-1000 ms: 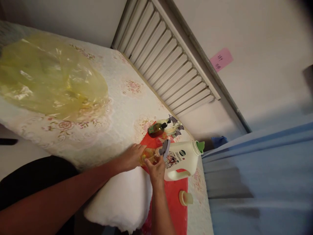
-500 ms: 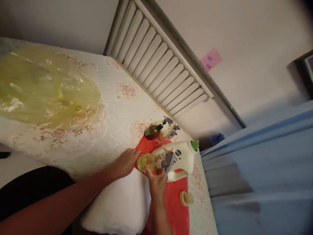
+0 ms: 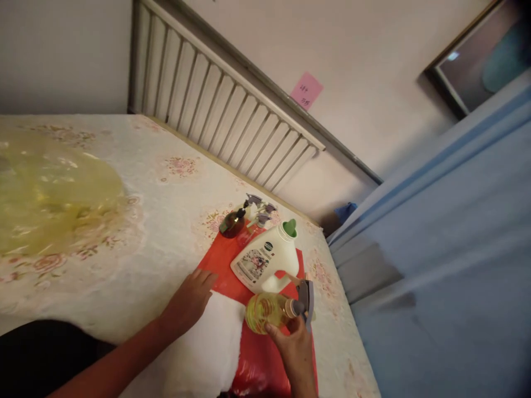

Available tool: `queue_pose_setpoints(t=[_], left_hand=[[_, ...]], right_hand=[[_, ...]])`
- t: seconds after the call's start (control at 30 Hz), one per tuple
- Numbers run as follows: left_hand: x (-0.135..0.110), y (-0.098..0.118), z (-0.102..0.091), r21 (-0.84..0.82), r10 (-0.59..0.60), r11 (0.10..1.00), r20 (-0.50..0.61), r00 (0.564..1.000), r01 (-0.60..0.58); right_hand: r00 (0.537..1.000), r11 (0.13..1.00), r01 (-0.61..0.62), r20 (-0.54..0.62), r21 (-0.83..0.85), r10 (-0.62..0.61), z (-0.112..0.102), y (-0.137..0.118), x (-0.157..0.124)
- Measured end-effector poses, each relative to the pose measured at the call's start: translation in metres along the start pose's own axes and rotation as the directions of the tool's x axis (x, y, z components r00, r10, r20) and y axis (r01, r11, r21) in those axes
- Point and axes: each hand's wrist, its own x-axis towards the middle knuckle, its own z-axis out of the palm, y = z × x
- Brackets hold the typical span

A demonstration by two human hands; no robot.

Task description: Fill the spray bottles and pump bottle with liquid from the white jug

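A clear spray bottle point(image 3: 264, 313) of yellow liquid, with a grey trigger head, is held tilted in my right hand point(image 3: 293, 347). Just beyond it stands a white jug point(image 3: 259, 262) with a handle, a printed label and a green spout at its opening. My left hand point(image 3: 191, 301) is open and holds nothing, its fingers stretched over the near left edge of a red sheet point(image 3: 224, 277). Beside that hand lies a white cloth point(image 3: 211, 345), partly on the red sheet. The bottle's underside is hidden from me.
Beyond the jug stand a dark pump bottle point(image 3: 232, 224) and several spray bottles point(image 3: 249, 232). A crumpled yellow plastic bag point(image 3: 62, 193) lies on the flowered tablecloth point(image 3: 166, 221) at left. A radiator point(image 3: 219, 105) lines the wall; a blue curtain point(image 3: 435, 260) hangs at right.
My right hand has moved the spray bottle toward me and to the right, away from the jug. The left hand has come away from the bottle. My view has shifted to the right.
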Motion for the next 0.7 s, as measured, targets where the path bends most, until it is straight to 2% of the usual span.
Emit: queue_pose_setpoints(t=[0.13, 0.27, 0.4, 0.53, 0.7], left_hand=[[-0.001, 0.01, 0.015, 0.023, -0.011, 1.0, 0.028, 1.0, 0.011], [-0.001, 0.013, 0.029, 0.116, -0.057, 0.992, 0.055, 0.997, 0.051], [-0.002, 0.015, 0.032, 0.205, -0.034, 0.978, 0.017, 0.999, 0.03], [-0.002, 0.017, 0.03, 0.248, -0.042, 0.968, 0.006, 0.999, 0.039], [0.001, 0.014, 0.033, 0.249, -0.051, 0.967, -0.007, 0.999, 0.051]], right_hand=[[0.991, 0.991, -0.132, 0.01, 0.037, 0.132, -0.037, 0.011, 0.01], [0.987, 0.985, -0.159, 0.006, 0.064, 0.159, -0.068, 0.028, 0.036], [0.989, 0.989, -0.142, -0.037, 0.041, 0.143, -0.093, 0.051, 0.074], [0.99, 0.993, -0.112, -0.092, -0.034, 0.109, -0.11, 0.079, 0.122], [0.985, 0.991, -0.084, -0.162, -0.107, 0.066, -0.115, 0.109, 0.181]])
